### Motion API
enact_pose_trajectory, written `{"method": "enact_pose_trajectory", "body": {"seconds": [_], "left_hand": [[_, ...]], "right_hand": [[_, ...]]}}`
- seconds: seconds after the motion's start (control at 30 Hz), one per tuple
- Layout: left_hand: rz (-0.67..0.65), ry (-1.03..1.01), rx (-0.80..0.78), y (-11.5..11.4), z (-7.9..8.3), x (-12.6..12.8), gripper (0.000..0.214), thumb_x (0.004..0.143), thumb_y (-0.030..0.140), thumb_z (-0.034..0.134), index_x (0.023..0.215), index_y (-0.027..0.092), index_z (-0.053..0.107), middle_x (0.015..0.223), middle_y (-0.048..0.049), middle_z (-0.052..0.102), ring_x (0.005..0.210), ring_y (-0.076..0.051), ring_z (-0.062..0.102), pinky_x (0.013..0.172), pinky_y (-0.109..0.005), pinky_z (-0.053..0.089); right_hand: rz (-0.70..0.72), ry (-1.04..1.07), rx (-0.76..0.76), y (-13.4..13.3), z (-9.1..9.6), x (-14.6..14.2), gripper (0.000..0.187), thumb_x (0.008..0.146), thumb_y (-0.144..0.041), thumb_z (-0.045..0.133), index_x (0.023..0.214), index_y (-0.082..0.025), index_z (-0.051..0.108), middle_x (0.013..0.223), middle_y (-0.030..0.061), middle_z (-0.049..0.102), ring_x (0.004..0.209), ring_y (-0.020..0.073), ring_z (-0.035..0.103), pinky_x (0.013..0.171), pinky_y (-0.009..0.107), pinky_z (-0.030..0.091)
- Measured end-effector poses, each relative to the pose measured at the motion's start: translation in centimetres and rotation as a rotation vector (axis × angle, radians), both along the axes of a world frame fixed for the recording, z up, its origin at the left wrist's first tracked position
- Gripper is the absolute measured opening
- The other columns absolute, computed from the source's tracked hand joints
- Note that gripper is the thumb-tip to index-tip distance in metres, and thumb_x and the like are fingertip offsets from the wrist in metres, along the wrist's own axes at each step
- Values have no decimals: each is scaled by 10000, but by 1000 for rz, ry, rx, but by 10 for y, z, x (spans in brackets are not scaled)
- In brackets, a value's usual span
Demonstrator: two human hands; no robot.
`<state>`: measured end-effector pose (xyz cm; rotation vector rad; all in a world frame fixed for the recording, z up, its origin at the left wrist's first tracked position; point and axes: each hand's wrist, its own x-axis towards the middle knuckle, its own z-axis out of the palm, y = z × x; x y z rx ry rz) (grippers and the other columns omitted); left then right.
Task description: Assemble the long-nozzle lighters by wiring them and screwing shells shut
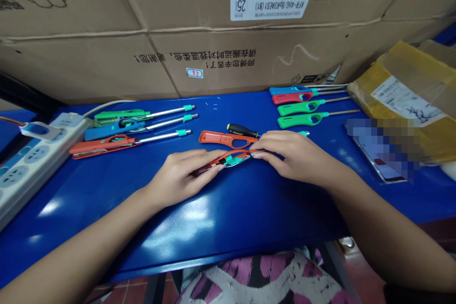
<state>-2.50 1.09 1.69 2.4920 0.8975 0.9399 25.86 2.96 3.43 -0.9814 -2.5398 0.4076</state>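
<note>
Large brown printed cardboard carton [213, 71]: along the table's far edge; contents hidden from me. Glossy blue table [228, 223]: under everything listed below. Brown cardboard parcel with yellow tape [395, 80]: far right; I cannot see inside. White plastic power strip [30, 164]: left edge, white plug [40, 130] in one socket. Right hand [290, 152]: fingers and thumb pinching the lighter's front part. Left hand [183, 171]: gripping its handle. Orange plastic lighter with green trigger [235, 157]: between both hands, near the table's middle; I read its long axis left to right, rising slightly rightward, front end right. Orange plastic shell half [223, 139]: just beyond, lengthwise left to right. Black-and-yellow screwdriver [242, 130]: behind the shell half, handle left, shaft rightward.
</note>
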Motion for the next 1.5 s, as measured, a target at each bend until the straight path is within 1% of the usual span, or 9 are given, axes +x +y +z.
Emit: {"method": "enact_pose_trajectory", "body": {"seconds": [0.3,0.6,0.7,0.77,0.87,0.97,1.07,1.27,1.5], "left_hand": [[31,-25,25,0,-4,0,280,964,237,612,1224,169,689,777,-22,715,587,-99,614,578,-205,495],[-8,-5,76,-2,-4,1,291,957,196,628,1243,158,660,775,-17,691,609,-95,602,572,-199,485],[31,4,125,-2,-4,0,277,951,194,634,1221,145,674,740,-8,678,581,-85,586,556,-190,472],[71,-2,157,-1,-3,0,271,944,202,645,1207,149,686,709,2,673,557,-79,577,540,-179,467],[128,-30,166,-1,-1,0,257,936,221,655,1182,166,705,773,-22,732,559,-80,603,548,-173,492],[153,-60,174,-1,0,0,234,927,225,664,1146,168,723,880,-53,776,583,-84,639,574,-173,525],[165,-56,219,-3,-1,1,237,919,207,673,1149,177,719,837,-31,772,552,-73,627,562,-162,519],[167,29,451,-8,3,1,374,887,130,692,1257,176,660,777,-17,753,585,-103,670,577,-189,515],[168,48,507,-13,10,1,517,867,96,694,1364,193,592,853,-39,779,626,-139,707,581,-224,541]], "right_hand": [[14,-22,102,0,1,0,205,1006,-291,560,1040,-171,723,979,71,753,920,203,680,846,329,507],[-8,-80,136,-2,-2,-5,210,1012,-297,531,932,-176,683,897,52,721,826,189,628,771,316,444],[-35,-88,154,-2,-2,-6,218,1022,-315,520,976,-187,690,925,50,738,849,192,642,776,320,442],[-55,-61,192,-3,-1,-5,218,1026,-328,521,1085,-194,683,1000,51,753,892,196,657,804,325,451],[-76,-9,262,-3,0,-3,243,1022,-347,534,1182,-203,648,1048,55,758,892,198,660,809,332,460],[-59,8,317,-3,-1,-1,230,1015,-367,547,1148,-209,650,970,54,750,834,193,648,762,332,453],[-45,4,372,-2,-1,0,206,1011,-367,555,1112,-216,652,949,48,745,833,189,649,745,331,447],[-61,60,432,-9,0,-3,92,989,-279,583,1034,-234,650,1025,34,764,914,195,674,819,363,480],[-148,167,457,-18,-2,-7,165,953,-179,578,1050,-273,673,969,18,766,886,201,681,800,387,495]]}}
